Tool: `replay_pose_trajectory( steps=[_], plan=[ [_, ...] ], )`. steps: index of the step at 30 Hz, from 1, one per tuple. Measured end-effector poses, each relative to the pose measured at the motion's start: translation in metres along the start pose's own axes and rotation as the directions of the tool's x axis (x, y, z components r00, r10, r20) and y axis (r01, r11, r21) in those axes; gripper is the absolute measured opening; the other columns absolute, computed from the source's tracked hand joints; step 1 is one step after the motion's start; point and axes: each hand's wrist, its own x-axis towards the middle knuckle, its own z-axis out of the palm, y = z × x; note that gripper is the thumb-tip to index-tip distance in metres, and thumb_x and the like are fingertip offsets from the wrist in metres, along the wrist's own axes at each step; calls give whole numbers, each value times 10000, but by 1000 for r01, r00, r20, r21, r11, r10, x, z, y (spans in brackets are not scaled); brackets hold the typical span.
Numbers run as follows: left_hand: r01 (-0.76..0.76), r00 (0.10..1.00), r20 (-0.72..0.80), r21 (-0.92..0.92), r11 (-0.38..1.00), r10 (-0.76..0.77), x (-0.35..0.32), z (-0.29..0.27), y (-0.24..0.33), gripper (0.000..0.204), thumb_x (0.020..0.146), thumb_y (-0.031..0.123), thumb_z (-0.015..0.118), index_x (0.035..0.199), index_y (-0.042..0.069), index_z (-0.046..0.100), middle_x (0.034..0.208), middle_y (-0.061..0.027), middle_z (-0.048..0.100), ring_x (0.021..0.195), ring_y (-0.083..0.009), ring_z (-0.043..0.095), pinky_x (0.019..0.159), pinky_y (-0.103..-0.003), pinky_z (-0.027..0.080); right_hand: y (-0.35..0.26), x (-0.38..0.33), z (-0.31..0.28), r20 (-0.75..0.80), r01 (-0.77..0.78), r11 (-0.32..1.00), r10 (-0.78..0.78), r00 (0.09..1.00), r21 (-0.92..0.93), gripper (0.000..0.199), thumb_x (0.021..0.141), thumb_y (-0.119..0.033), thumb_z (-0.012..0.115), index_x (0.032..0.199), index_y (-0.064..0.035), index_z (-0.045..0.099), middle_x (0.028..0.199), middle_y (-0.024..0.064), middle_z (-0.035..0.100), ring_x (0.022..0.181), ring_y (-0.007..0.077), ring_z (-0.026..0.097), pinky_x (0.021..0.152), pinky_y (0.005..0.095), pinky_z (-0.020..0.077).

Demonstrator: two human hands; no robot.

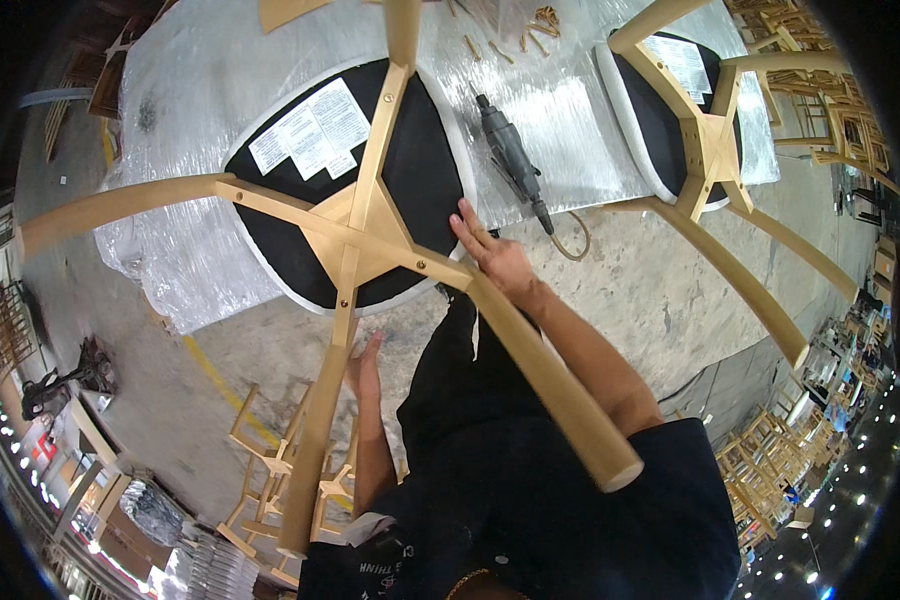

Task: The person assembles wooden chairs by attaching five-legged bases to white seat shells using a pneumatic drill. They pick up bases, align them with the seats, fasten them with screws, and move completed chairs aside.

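Observation:
An upside-down wooden chair lies before me, its crossed frame and legs over a black seat underside with a pale rim. White labels are stuck on that underside. My right hand rests at the near right rim of the seat, beside a leg, fingers stretched out and apart. Close by the near left leg is my left hand, one digit raised; that leg partly hides it, but it looks open. A dark power screwdriver with a hose lies right of the seat.
Clear plastic film covers the work table. A second upturned chair stands at its right end, legs reaching toward me. Small wooden pieces lie at the far edge. Chair frames stand on the floor at lower left; more are stacked at right.

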Motion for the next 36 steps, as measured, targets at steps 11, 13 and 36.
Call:
replay_pose_trajectory(
  steps=[11,13,36],
  plan=[
    [596,802,572,-784,172,-172,35,110,54,368,1000,185,746,1331,68,636,1314,-101,698,1267,-256,648,1108,-466,525,-29,-75,67,120,-257,77,733,670,963,705,1004,-297,706,1612,-87,418,1431,94,626,1074,253,717,900,379,589],
    [521,815,501,-853,-11,-290,32,115,60,438,995,244,764,1359,47,622,1327,-102,689,1284,-269,639,1139,-463,508,-20,-114,90,165,-174,-60,705,689,983,596,1027,-359,694,1513,-56,527,1196,100,726,973,212,717,956,352,564],
    [599,801,528,-710,371,-282,34,79,63,405,1019,280,743,1322,32,639,1274,-120,709,1176,-262,694,1030,-420,550,8,0,-32,-601,-381,914,383,701,138,438,931,-158,754,1290,30,586,1101,302,639,1122,445,643,978,514,506]
  ],
)
